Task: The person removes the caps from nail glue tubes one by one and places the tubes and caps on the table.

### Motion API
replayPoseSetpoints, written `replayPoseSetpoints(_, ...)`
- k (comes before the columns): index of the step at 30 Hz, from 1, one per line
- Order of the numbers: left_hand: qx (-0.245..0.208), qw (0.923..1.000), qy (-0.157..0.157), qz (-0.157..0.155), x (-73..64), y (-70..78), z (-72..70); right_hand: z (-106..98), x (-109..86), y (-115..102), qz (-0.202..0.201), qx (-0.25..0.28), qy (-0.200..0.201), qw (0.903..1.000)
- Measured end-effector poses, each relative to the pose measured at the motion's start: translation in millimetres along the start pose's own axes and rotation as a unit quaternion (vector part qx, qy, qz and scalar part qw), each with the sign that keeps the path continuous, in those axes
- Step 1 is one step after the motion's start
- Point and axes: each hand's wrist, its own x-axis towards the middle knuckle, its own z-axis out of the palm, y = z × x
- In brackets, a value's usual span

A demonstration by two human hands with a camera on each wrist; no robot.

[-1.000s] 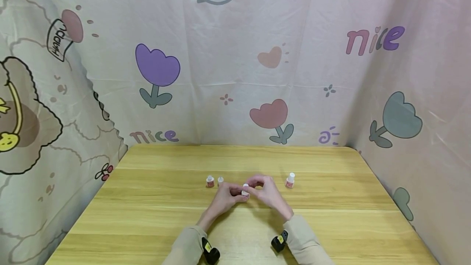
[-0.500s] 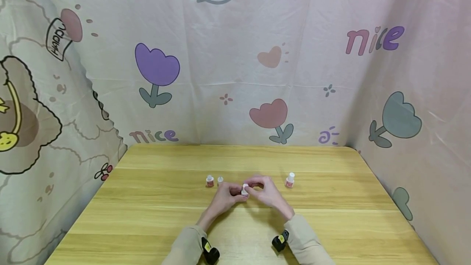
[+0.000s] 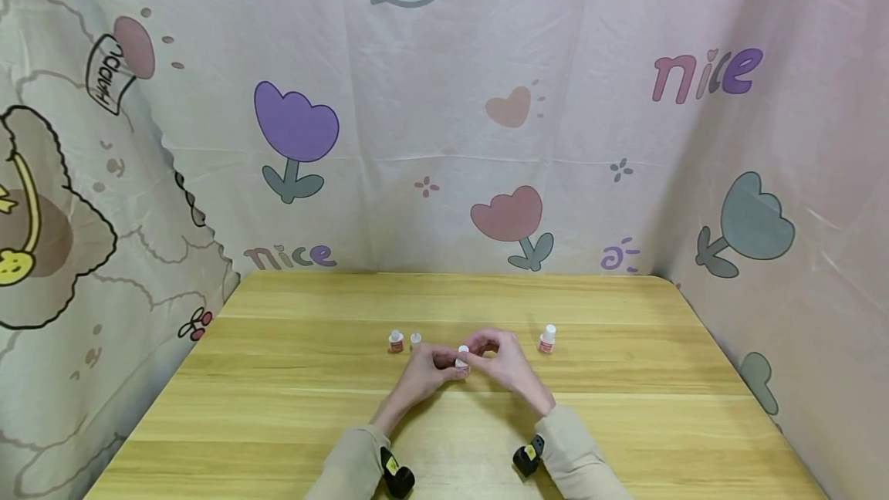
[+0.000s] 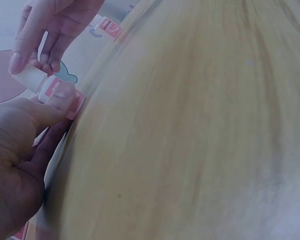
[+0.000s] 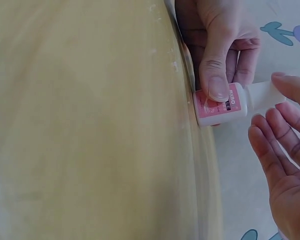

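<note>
Upright on the table, a small white bottle [image 3: 462,367] with a pink label stands between both hands. My left hand [image 3: 425,373] holds its body, the thumb pressed across the label in the right wrist view. My right hand [image 3: 507,365] pinches the bottle's white cap [image 5: 264,96] between thumb and fingers. The cap sits on the bottle's neck; whether it is tight or loose I cannot tell. Left of the hands stands a similar bottle [image 3: 396,342] with a narrower top. Beside it, another white-topped bottle [image 3: 416,339] is partly hidden behind my left hand.
A capped bottle [image 3: 547,339] with a pink label stands to the right of my right hand. The wooden table [image 3: 278,392] reaches back to a printed cloth [image 3: 417,137]. Black cameras [image 3: 398,477] are strapped to both wrists.
My right thumb and fingers shift slightly around the cap, as in a small turn. The left hand and the bottle stay in place; the other bottles have not moved.
</note>
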Motion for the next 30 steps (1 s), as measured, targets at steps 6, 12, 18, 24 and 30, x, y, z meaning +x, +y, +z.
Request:
replayPoseSetpoints(6, -0.011, 0.9999, -0.002, 0.002, -0.1, -0.1, 0.3, -0.1, 0.2, 1.1, -0.022, 0.002, -0.004, 0.9997)
replayPoseSetpoints(12, -0.009, 1.0, 0.0, 0.0, 0.1, 0.4, 0.7, -2.1, -0.2, -2.0, -0.011, 0.006, -0.024, 0.9996)
replayPoseSetpoints(18, -0.017, 0.9998, 0.004, -0.004, 0.1, -0.6, 0.7, -2.4, -0.6, -3.9, -0.001, 0.007, -0.029, 0.9996)
replayPoseSetpoints(24, -0.006, 0.9999, 0.007, -0.014, -0.4, 1.1, 2.3, -1.7, -0.4, -4.5, 0.042, 0.002, -0.02, 0.9989)
replayPoseSetpoints(30, 0.0, 0.9999, 0.008, -0.015, 0.1, 2.7, 3.1, -0.3, 1.4, -5.1, 0.039, -0.004, -0.01, 0.9992)
